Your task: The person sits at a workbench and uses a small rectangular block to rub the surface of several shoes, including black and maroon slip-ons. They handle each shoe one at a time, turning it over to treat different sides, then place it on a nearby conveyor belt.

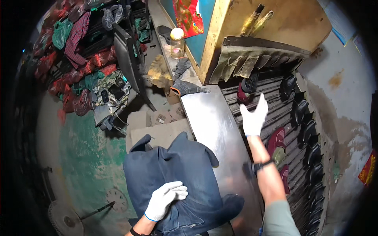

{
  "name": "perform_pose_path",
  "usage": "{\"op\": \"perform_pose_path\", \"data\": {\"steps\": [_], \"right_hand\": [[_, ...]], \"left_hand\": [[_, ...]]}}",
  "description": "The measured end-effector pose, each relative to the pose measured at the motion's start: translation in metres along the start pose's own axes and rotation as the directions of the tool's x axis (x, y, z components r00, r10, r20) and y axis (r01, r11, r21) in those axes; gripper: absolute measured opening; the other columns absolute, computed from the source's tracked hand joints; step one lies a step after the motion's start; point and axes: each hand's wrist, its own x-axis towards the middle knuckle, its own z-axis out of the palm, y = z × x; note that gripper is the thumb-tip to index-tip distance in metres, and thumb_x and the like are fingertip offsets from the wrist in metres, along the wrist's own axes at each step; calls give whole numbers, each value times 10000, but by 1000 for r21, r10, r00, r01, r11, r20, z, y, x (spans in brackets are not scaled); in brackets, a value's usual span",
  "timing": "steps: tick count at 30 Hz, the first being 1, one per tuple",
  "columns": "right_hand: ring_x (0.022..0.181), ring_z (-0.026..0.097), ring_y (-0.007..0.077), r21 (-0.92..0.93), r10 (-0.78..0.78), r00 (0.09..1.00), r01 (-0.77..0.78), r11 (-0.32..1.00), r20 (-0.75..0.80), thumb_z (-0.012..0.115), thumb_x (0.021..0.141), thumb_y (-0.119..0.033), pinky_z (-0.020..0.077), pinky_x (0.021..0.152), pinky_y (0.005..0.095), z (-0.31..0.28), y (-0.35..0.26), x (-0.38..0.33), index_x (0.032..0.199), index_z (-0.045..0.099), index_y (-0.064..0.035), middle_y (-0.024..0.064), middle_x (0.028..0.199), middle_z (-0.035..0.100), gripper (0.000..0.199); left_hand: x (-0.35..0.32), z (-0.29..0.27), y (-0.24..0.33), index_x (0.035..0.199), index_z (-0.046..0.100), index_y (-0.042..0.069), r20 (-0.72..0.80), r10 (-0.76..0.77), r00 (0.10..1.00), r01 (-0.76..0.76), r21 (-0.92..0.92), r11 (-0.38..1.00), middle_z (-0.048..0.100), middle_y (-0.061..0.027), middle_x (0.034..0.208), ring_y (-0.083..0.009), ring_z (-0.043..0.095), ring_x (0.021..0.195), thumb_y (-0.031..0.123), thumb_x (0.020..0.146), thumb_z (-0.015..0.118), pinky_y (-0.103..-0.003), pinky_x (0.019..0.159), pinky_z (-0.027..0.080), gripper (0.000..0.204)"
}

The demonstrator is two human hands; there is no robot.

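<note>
My right hand (255, 117), in a white glove, reaches out over a slatted rack or conveyor (271, 112) with thumb and fingers apart. Just beyond its fingertips stands a maroon shoe (243, 94) with a dark form in its opening; a gap seems to separate them. Two more maroon shoes lie beside my forearm, the nearer shoe (285, 180) and the farther shoe (278, 138), which has an olive part in it. My left hand (165, 200), also white-gloved, rests on a dark blue apron-like cloth (153, 169) over my lap, fingers loosely stretched, holding nothing visible.
A shiny metal table (210, 122) runs between my lap and the slats. Grey gloves (189, 87) and a clear jar (177, 45) sit at its far end. Black shoe-shaped pieces (308, 128) line the right edge. Hanging flaps (252, 63) front a cabinet. A fan (67, 220) stands lower left.
</note>
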Motion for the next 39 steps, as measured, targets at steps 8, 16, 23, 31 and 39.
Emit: {"op": "perform_pose_path", "data": {"steps": [8, 16, 23, 31, 39], "right_hand": [[1112, 681, 527, -52, 259, 966, -258, 965, 11, 862, 887, -463, 544, 1020, 551, 74, 14, 83, 1629, 578, -156, 343, 1216, 689, 852], [1335, 646, 364, 524, -486, 819, 281, 804, 306, 650, 913, 30, 502, 1161, 450, -129, -101, -150, 1559, 511, 133, 260, 1475, 640, 669], [1373, 572, 457, 277, 255, 960, -277, 920, 115, 851, 916, -248, 489, 1158, 522, 16, -10, -13, 1754, 276, -75, 330, 1568, 489, 1031], [1175, 734, 432, 152, 325, 938, -342, 927, 124, 919, 832, -390, 569, 1065, 492, 117, 104, 102, 1613, 538, -150, 241, 1331, 755, 901], [1086, 706, 390, 427, 181, 416, -633, -646, 891, 744, 1007, -470, 644, 878, 545, -49, 52, -21, 1527, 544, -3, 262, 1334, 662, 727]], "left_hand": [[37, 23, 46, 1576, 505, -102, 153, 23, 988, -26, 20, 999, 669, -266, 1482, -352, 689, 1349, 153, 1125, 642, -454, 1160, 546, 535], [97, 68, 67, 1672, 360, -2, 11, 133, 991, -125, -284, 951, 581, -271, 1591, -437, 676, 1358, 387, 1008, 815, -535, 1101, 599, 893], [14, 39, 60, 1539, 492, -122, 24, -118, 993, 119, -321, 940, 673, -303, 1465, -472, 747, 1218, 124, 1013, 744, -601, 1074, 617, 633], [-14, 3, -4, 1276, 744, -19, -290, -177, 941, 216, 110, 970, 791, -42, 1133, -155, 720, 999, 86, 964, 839, -335, 934, 570, 343], [-12, 51, 5, 1586, 475, -61, -498, 372, 784, 56, 653, 755, 684, -190, 1432, -268, 667, 1315, 98, 935, 794, -391, 1152, 510, 742]]}}
